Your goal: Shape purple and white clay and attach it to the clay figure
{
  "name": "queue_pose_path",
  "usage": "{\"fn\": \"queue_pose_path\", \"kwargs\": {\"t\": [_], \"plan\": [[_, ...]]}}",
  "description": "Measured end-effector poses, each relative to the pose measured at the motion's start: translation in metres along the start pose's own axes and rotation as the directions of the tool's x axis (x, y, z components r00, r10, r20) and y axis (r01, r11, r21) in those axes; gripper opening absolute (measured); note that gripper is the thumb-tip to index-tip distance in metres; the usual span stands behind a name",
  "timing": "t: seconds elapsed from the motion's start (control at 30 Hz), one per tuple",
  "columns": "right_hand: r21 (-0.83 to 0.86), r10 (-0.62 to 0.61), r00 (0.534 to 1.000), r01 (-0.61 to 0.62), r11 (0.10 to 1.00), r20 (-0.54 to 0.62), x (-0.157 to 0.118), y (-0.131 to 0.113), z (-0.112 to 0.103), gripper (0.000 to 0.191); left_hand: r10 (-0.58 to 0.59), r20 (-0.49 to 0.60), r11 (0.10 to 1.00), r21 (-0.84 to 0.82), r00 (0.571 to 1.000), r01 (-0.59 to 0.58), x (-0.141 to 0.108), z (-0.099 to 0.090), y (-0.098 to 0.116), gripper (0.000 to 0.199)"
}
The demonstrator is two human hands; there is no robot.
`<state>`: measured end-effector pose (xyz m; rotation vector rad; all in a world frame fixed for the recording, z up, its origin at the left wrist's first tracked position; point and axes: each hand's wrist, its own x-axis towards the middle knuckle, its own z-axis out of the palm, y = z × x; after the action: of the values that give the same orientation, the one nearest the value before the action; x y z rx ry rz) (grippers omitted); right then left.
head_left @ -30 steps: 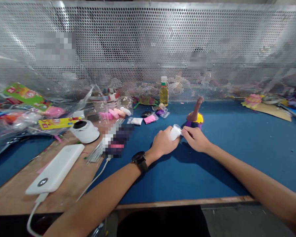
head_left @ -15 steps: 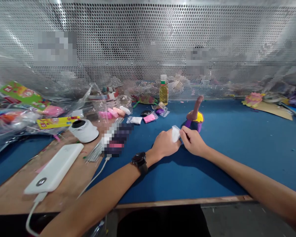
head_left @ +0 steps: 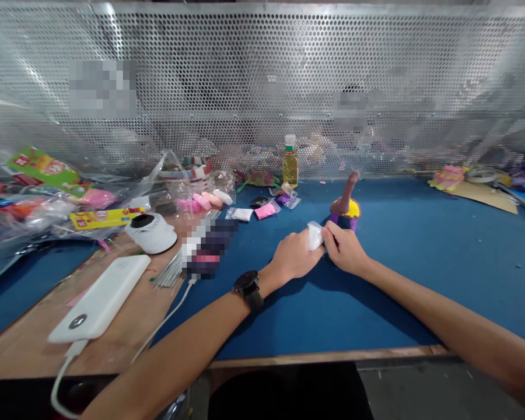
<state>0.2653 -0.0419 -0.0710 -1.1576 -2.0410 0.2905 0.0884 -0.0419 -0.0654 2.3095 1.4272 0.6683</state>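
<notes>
Between my hands is a small clear packet of white modelling clay (head_left: pixel 315 235). My left hand (head_left: pixel 295 255), with a black watch on its wrist, is closed around the packet's left side. My right hand (head_left: pixel 345 248) pinches the packet's right edge, its fingers curled in. Just behind the right hand stands a clay figure (head_left: pixel 351 209) with a yellow top, purple sides and an upright brown piece; its lower part is partly hidden by the hand.
Packets of white (head_left: pixel 241 214) and pink clay (head_left: pixel 266 210) lie behind my left hand, near an oil bottle (head_left: pixel 290 163). At left are a white power bank (head_left: pixel 102 297), a cabled phone, metal wires and a white roll-like object (head_left: pixel 152 233). A perforated metal screen (head_left: pixel 245 70) closes the back.
The packet has shifted slightly right and shows a little more between my hands. Both hands keep their grip; the view has moved slightly.
</notes>
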Motion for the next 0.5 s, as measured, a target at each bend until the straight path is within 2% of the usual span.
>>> {"fn": "queue_pose_path", "kwargs": {"t": [0.1, 0.2, 0.4, 0.5], "plan": [[0.035, 0.034, 0.998, -0.032, 0.999, -0.044, 0.004, -0.001, -0.002, 0.037, -0.036, -0.018, 0.995, 0.091, 0.999, 0.037, 0.010, -0.010, -0.007, 0.029], [0.080, 0.076, 0.997, -0.074, 0.994, -0.023, 0.005, 0.001, -0.002, 0.042, 0.010, -0.047, 0.989, 0.150, 0.999, -0.003, 0.017, -0.015, -0.016, 0.028], [0.111, 0.073, 0.997, -0.076, 0.991, 0.028, 0.004, 0.007, -0.003, 0.048, 0.026, -0.078, 0.997, 0.070, 0.997, -0.020, 0.015, -0.011, -0.024, 0.016], [0.089, 0.040, 0.998, -0.045, 0.995, 0.048, 0.004, 0.007, -0.005, 0.049, 0.045, -0.098, 0.997, -0.052, 0.994, -0.050, 0.012, -0.008, -0.024, 0.022]]}}
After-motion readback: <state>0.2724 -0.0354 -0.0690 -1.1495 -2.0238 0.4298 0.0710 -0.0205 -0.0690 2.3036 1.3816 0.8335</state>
